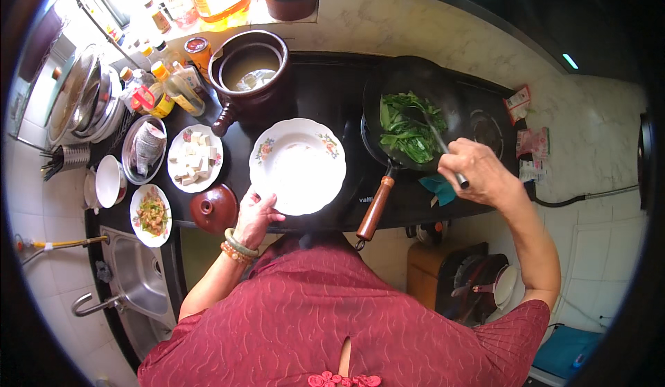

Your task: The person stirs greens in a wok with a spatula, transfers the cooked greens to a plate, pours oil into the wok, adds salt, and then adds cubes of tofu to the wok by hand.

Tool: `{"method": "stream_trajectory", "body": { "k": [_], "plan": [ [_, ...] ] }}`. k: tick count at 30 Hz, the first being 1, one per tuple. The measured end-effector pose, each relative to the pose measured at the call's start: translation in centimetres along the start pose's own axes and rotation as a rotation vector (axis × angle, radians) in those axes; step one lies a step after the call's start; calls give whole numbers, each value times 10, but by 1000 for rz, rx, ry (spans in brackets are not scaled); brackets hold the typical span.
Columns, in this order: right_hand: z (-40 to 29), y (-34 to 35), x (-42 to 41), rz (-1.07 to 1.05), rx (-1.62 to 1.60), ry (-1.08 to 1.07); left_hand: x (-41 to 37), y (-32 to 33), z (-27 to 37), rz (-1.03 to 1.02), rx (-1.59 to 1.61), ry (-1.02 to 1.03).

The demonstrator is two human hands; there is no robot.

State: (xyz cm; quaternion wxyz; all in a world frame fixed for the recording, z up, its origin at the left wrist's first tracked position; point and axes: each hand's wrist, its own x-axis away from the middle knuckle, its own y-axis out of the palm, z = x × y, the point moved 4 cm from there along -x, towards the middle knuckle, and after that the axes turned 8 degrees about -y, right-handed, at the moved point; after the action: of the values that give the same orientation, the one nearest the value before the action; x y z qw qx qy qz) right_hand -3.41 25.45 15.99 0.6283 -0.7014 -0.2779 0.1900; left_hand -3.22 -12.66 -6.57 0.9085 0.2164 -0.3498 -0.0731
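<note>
My left hand (258, 213) grips the near-left rim of a white plate (298, 166) with a scalloped edge and flower prints; the plate has no food on it. To its right, a dark wok (454, 96) with a wooden handle (376, 207) sits over the stove. Cooked leafy greens (410, 127) lie in the wok's left part. My right hand (480, 171) is closed around the metal handle of a cooking utensil (436, 135), whose head is down among the greens and mostly hidden by them.
Left of the plate stand a brown clay pot (248, 62), a plate of tofu cubes (195, 161), its reddish-brown lid (214, 207), a fish piece (148, 148) on a dish, and a plate of sliced food (151, 215). Several bottles (179, 91) crowd the back-left corner. A steel sink (137, 270) is at lower left.
</note>
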Motion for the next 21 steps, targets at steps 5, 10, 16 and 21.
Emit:
{"method": "stream_trajectory", "body": {
  "k": [5,10,16,21],
  "plan": [
    [-7,-3,-1,124,96,51,-2,18,10,-48,-31,15],
    [-7,50,4,23,62,-93,-4,39,19,-122,-24,0],
    [57,-41,42,426,-442,625,-7,53,25,-146,-21,15],
    [95,-60,65,439,-611,1035,-17,58,25,-148,-50,14]
  ]
}}
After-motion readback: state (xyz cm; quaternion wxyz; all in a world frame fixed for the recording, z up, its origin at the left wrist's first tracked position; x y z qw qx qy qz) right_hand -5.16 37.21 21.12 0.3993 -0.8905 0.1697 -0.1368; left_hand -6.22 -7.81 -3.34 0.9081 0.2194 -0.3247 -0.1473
